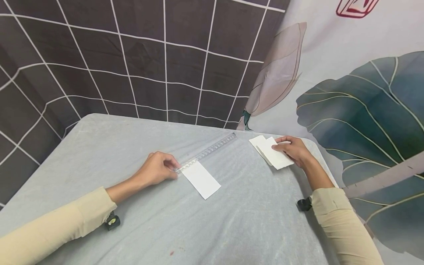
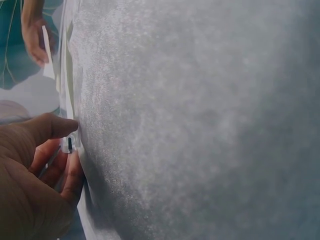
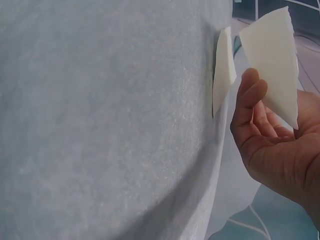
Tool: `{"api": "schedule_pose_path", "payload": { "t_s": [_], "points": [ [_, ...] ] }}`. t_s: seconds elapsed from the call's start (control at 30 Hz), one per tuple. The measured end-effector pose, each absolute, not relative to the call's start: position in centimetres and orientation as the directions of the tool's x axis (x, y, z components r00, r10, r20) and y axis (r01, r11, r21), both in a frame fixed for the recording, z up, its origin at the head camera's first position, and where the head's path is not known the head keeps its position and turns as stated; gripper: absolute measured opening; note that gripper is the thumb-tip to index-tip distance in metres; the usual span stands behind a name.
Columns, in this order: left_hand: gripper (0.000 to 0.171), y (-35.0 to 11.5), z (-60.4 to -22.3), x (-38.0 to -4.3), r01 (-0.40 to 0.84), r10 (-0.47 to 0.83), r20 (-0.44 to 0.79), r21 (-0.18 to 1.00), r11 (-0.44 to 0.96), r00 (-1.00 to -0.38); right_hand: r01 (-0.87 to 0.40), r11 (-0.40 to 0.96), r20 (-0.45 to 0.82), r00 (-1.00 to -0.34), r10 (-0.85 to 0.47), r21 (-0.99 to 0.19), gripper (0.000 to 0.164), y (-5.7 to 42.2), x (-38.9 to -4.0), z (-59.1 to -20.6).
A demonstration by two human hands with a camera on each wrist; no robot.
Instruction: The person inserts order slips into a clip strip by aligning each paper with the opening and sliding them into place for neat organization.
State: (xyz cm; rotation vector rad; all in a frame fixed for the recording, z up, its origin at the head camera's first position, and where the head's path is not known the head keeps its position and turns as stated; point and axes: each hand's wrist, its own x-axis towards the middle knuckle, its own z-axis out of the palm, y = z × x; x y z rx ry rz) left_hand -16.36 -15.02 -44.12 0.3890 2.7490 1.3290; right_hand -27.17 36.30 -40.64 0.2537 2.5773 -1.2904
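My left hand (image 1: pixel 157 169) clamped on near end of clear plastic ruler (image 1: pixel 212 149); right hand (image 1: pixel 294 151) pinches upper paper slip (image 1: pixel 277 156). Grey-clothed worktop (image 1: pixel 212 228) beneath. Ruler slants toward back edge; end grip probably leaves length uncovered. Single paper slip (image 1: pixel 202 181) lies mid-worktop, short end meeting ruler. Upper slip edge-held above lower paper slip (image 1: pixel 256 141), near back right corner, perhaps for easy separating.

Beyond the left fingers (image 1: pixel 170 159) rises a dark wall covering (image 1: pixel 142 53) gridded with wavy white lines. Beyond and to the right of the right fingers (image 1: pixel 285 139) hangs a pale sheet (image 1: pixel 331 44) printed with a large blue-green leaf (image 1: pixel 367 121) and a red emblem (image 1: pixel 356 10). Beneath both hands' fingers spreads a table (image 1: pixel 149 235) in lightly creased grey cloth (image 1: pixel 258 221), under soft light.
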Motion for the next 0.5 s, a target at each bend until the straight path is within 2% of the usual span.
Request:
{"api": "schedule_pose_path", "payload": {
  "t_s": [0.27, 0.5],
  "points": [
    [0.02, -15.0, -44.3, -16.4, 0.208, 0.242, 0.072, 0.771, 0.602, -0.968, 0.258, 0.605, -0.281, -0.958, 0.059, -0.753, 0.06, 35.7, -27.2, -40.5],
    [0.021, -14.9, -44.0, -16.3, 0.173, 0.231, 0.033, 0.768, 0.616, -0.972, 0.255, 0.601, -0.275, -0.96, 0.06, -0.757, 0.06, 35.2, -27.4, -40.8]
  ]
}}
